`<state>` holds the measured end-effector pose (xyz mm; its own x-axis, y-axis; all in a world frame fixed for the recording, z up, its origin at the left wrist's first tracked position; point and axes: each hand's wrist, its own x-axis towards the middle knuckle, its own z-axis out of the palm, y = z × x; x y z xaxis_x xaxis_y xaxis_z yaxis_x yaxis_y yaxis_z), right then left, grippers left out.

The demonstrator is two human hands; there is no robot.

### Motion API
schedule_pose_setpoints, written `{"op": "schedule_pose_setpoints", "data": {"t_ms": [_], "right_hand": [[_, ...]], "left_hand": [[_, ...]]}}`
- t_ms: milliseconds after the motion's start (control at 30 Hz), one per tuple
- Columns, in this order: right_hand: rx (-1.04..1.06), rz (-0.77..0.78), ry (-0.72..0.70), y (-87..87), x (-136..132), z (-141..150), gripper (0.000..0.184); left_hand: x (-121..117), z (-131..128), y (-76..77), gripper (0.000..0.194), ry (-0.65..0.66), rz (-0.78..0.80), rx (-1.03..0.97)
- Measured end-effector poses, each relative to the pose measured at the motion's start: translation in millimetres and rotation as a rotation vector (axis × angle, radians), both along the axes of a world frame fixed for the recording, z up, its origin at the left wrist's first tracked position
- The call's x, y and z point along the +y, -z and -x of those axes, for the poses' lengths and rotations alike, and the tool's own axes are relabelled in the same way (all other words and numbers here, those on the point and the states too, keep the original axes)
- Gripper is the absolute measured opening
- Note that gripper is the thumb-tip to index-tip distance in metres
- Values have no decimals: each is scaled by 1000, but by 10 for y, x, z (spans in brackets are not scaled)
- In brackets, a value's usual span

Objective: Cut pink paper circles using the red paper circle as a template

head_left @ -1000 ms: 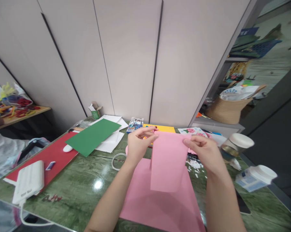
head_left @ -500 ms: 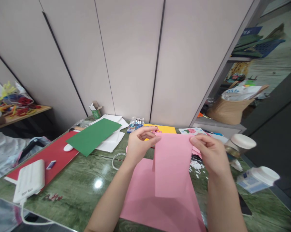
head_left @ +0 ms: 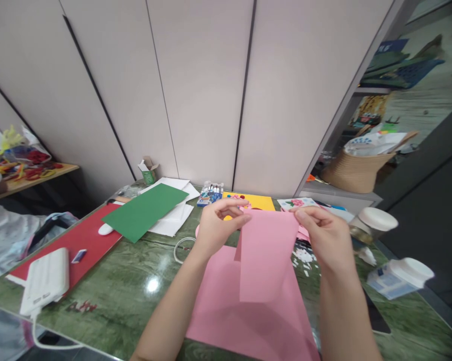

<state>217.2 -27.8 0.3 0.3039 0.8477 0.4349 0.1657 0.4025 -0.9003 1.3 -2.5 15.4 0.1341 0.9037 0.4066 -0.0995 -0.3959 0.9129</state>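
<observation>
Both my hands pinch the top edge of a folded pink paper strip (head_left: 267, 255), which hangs down in front of me. My left hand (head_left: 220, 225) grips its upper left corner between thumb and fingers. At the upper right corner, my right hand (head_left: 325, 233) has its thumb and fingertips closed on the paper. A narrow part of a rear layer shows behind the strip's left side. Underneath, a larger pink paper sheet (head_left: 218, 311) lies flat on the green table (head_left: 136, 286), partly covered by the strip.
To the left lie a green sheet (head_left: 145, 213), white papers (head_left: 173, 220), a red sheet (head_left: 94, 250) and a white power bank (head_left: 45, 281). White paper scraps (head_left: 304, 255) and two white-lidded jars (head_left: 402, 276) stand right. Someone's sleeve (head_left: 8, 235) shows at far left.
The hanging pink strip has shifted slightly; its lower edge sits a little higher and swings inward. Both hands keep their pinch on the top corners.
</observation>
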Motion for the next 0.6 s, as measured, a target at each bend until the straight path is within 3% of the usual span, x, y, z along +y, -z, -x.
{"op": "schedule_pose_setpoints", "data": {"t_ms": [267,367,467,600], "right_hand": [[6,23,-25,-59,-26,39,9],[-7,115,-98,-92,-42,68,18],[-51,193,-160,-92,-39,75,16],[-117,157,-53,-53,-20,54,38]], "left_hand": [[27,22,39,17,36,37,5],[32,8,54,18,17,46,-18],[37,-5,56,17,6,53,-38],[37,-7,39,17,14,33,-13]]}}
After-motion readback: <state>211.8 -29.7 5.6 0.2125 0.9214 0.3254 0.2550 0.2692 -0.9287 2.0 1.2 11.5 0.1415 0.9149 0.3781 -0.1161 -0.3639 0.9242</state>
